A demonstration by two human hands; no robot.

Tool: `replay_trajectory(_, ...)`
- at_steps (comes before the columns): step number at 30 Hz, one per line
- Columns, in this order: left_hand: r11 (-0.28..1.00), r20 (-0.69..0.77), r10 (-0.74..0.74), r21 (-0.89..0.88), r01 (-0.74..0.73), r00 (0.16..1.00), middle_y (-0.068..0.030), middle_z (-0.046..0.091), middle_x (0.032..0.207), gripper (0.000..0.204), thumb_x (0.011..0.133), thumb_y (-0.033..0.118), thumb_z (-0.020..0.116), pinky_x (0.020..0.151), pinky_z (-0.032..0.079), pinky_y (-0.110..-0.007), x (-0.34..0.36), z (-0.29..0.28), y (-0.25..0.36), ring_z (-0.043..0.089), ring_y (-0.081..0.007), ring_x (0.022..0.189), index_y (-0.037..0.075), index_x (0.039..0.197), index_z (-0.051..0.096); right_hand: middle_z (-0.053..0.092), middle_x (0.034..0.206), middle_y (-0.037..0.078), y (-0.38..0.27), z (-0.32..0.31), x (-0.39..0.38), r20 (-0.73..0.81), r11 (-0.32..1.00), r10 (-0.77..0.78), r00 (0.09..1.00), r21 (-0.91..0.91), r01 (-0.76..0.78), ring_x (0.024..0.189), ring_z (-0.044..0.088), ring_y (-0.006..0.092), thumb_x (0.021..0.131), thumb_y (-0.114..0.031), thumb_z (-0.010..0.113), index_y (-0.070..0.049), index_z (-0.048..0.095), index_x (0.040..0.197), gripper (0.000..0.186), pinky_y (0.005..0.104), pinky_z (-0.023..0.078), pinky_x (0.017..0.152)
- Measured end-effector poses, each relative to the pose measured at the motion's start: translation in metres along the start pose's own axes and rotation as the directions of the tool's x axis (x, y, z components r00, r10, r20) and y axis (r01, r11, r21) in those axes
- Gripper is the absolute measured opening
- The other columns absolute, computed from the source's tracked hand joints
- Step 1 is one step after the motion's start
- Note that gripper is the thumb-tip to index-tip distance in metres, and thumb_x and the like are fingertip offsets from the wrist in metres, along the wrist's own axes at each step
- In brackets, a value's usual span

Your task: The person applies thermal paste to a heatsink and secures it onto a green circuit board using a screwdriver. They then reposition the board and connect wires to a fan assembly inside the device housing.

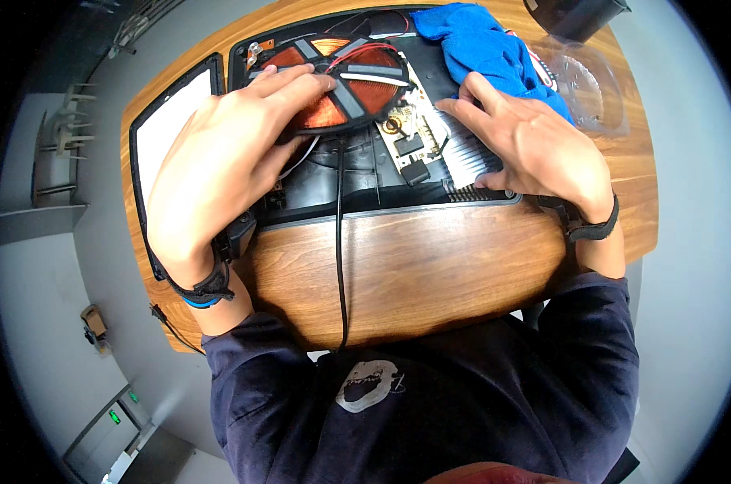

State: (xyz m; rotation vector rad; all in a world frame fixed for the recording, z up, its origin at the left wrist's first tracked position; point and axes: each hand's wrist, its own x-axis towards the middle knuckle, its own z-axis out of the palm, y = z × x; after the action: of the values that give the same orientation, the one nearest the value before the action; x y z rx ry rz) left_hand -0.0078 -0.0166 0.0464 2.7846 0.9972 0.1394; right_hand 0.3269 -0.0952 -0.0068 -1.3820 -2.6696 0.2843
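Observation:
An opened induction cooker's black base (pixel 317 198) lies on the wooden table in front of me. My left hand (pixel 236 129) grips the round copper induction coil (pixel 373 97) by its left side, fingers on top and thumb low at the edge. The coil sits tilted above the base, red wires running across it. My right hand (pixel 522 137) spans the ribbed metal heat sink (pixel 466 153), fingertips at its far end and thumb at its near end. Beside it is the pale circuit board (pixel 406 141), carrying dark components and partly covered by the coil.
A framed white panel (pixel 176 113) lies at the left. A blue cloth (pixel 486 48) is bunched at the back right, near a clear plastic container (pixel 591 89) and a dark vessel (pixel 575 16). A black power cord (pixel 340 242) crosses the table's front edge.

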Motion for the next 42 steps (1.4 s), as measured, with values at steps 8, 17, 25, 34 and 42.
replay_trajectory(8, 0.972, -0.226, 0.146, 0.216, -0.097, 0.963, -0.0149, 0.067, 0.155, 0.07, 0.086, -0.016, 0.061, 0.116, 0.054, -0.051, 0.007, 0.002, 0.0, 0.062, -0.0416, 0.144, 0.012, 0.15, 0.069, 0.057, 0.127, 0.017, -0.005, -0.006, 0.004, 0.029, 0.998, 0.034, 0.999, -0.044, -0.033, 0.118, 0.07, 0.0365, 0.059, -0.012, 0.101, 0.005, 0.061, 0.136, 0.089, 0.0446, 0.06, 0.092)
replay_trajectory(17, 0.966, -0.32, 0.2, 0.225, -0.131, 0.926, -0.0136, 0.069, 0.153, 0.069, 0.085, -0.018, 0.062, 0.116, 0.054, -0.051, 0.011, -0.002, 0.007, 0.063, -0.0409, 0.143, 0.011, 0.147, 0.072, 0.06, 0.126, 0.015, -0.008, -0.004, -0.001, 0.005, 0.993, -0.018, 1.0, -0.12, 0.019, 0.113, 0.071, 0.0318, 0.062, -0.015, 0.099, 0.007, 0.062, 0.138, 0.088, 0.0413, 0.059, 0.086)
replay_trajectory(25, 0.97, -0.327, 0.154, 0.23, -0.08, 0.932, -0.013, 0.07, 0.152, 0.066, 0.086, -0.017, 0.063, 0.118, 0.053, -0.05, 0.009, 0.005, 0.003, 0.061, -0.0392, 0.146, 0.01, 0.145, 0.074, 0.066, 0.121, 0.014, -0.018, -0.008, -0.002, 0.003, 0.987, 0.009, 1.0, -0.16, -0.008, 0.104, 0.074, 0.0318, 0.068, -0.028, 0.098, 0.003, 0.065, 0.141, 0.086, 0.0406, 0.057, 0.083)
replay_trajectory(34, 0.982, -0.195, 0.146, 0.148, -0.118, 0.97, -0.016, 0.067, 0.154, 0.065, 0.087, -0.016, 0.063, 0.12, 0.051, -0.049, 0.013, 0.001, 0.007, 0.058, -0.0399, 0.148, 0.009, 0.145, 0.073, 0.073, 0.124, 0.016, 0.0, 0.01, -0.004, 0.013, 0.99, -0.024, 1.0, -0.137, 0.026, 0.104, 0.077, 0.0321, 0.075, -0.034, 0.096, 0.002, 0.066, 0.141, 0.081, 0.0405, 0.058, 0.085)
replay_trajectory(42, 0.979, -0.119, 0.189, 0.096, -0.178, 0.975, -0.0152, 0.072, 0.148, 0.058, 0.089, -0.009, 0.071, 0.117, 0.055, -0.049, 0.01, 0.005, 0.004, 0.064, -0.0404, 0.144, 0.011, 0.143, 0.075, 0.072, 0.13, 0.014, 0.0, 0.006, -0.005, 0.016, 0.991, 0.011, 1.0, -0.13, -0.009, 0.105, 0.076, 0.0351, 0.078, -0.03, 0.095, -0.003, 0.061, 0.149, 0.083, 0.0426, 0.059, 0.087)
